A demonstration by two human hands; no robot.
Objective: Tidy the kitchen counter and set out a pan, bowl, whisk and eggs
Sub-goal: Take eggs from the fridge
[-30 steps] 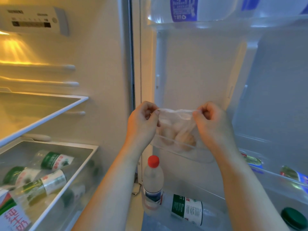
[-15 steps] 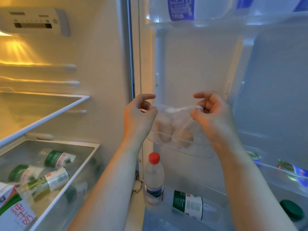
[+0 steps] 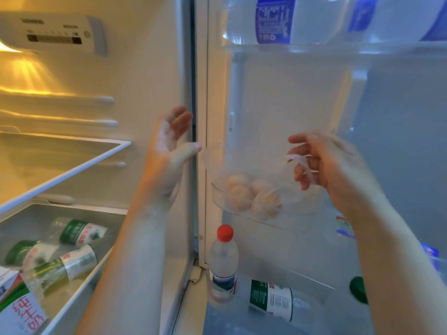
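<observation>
Several pale brown eggs [image 3: 251,197] lie in a thin clear plastic bag [image 3: 298,162] that sits in a transparent shelf [image 3: 217,204] on the open fridge door. My right hand [image 3: 333,170] is just right of the eggs and above them, its fingers curled with a strip of the bag's mouth caught round them. My left hand [image 3: 169,151] hovers to the left of the shelf, in front of the door hinge, with its fingers spread and nothing in it. No pan, bowl or whisk is in view.
A red-capped water bottle [image 3: 223,262] stands below the eggs, beside a lying green-labelled bottle [image 3: 271,298]. Large water bottles [image 3: 273,20] fill the top door shelf. At left, a glass shelf [image 3: 72,165] sits over a drawer [image 3: 92,281] of bottles and a carton [image 3: 17,310].
Both hands pinched the bag's mouth above the eggs. My left hand has let go and swung up to the left, opening. My right hand has pulled the bag's edge to the right.
</observation>
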